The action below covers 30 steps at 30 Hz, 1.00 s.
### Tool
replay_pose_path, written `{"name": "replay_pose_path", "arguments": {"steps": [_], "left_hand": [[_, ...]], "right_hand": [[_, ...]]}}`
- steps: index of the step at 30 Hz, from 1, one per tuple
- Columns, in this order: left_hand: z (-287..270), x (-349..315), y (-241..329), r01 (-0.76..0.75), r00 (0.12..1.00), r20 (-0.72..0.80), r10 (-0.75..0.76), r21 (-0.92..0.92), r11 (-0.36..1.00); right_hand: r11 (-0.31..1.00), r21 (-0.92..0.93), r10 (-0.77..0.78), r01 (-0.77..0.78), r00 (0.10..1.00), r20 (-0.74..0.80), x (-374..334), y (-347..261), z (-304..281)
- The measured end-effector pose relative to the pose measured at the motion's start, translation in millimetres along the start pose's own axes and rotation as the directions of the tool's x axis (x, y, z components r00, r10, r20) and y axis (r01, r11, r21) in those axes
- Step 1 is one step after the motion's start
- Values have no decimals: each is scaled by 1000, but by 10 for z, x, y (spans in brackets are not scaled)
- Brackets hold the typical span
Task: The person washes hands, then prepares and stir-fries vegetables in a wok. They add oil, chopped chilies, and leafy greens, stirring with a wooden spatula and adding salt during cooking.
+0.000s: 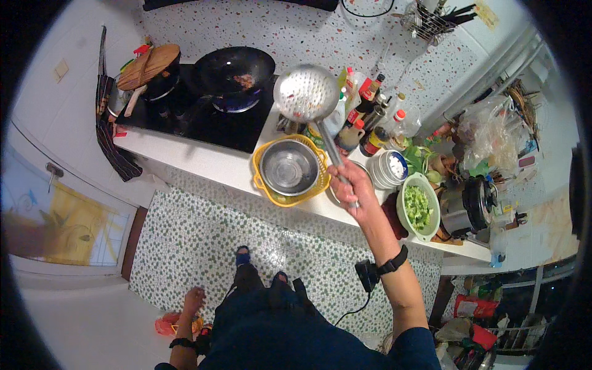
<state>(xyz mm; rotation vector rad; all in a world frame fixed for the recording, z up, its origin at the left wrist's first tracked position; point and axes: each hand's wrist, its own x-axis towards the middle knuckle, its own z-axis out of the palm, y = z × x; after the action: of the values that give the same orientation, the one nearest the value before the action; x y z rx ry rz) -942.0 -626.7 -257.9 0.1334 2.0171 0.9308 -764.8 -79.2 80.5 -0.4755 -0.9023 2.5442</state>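
Note:
My right hand (356, 188) is closed around the long handle of a metal skimmer (306, 91). Its round perforated bowl hangs in the air above the counter, between the black wok (229, 73) and the bottles. Below the skimmer, a steel bowl (288, 168) sits inside a yellow plastic basket (261, 182) at the counter's front edge. The wok rests on the right burner with a little reddish-brown food in it. Down at my side, over the floor, my left hand (194, 300) hangs with fingers loosely bent and nothing visible in it.
A wooden lid (150, 66) covers a pot on the left burner of the black stove (203, 131). Several sauce bottles (373, 142), stacked bowls (388, 169), a pale green colander (425, 231) of chopped greens and an electric cooker (464, 206) line the counter rightward. An orange-red bag (166, 324) lies near my left arm.

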Motion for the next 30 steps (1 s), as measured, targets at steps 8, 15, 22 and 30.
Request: {"name": "replay_pose_path", "arguments": {"steps": [8, 15, 22, 30], "left_hand": [[322, -131, 1510, -379, 919, 10, 394, 301, 875], [918, -18, 3529, -861, 454, -16, 891, 249, 443], [917, -93, 3383, -840, 525, 49, 850, 192, 507], [181, -160, 1356, -417, 808, -392, 440, 148, 897]], "right_hand": [[991, 11, 130, -132, 961, -242, -612, 525, -433], [982, -3, 181, -191, 937, -298, -687, 623, -335], [811, -562, -240, 159, 968, -73, 336, -104, 220], [391, -864, -461, 316, 880, 114, 2136, -47, 527]]}}
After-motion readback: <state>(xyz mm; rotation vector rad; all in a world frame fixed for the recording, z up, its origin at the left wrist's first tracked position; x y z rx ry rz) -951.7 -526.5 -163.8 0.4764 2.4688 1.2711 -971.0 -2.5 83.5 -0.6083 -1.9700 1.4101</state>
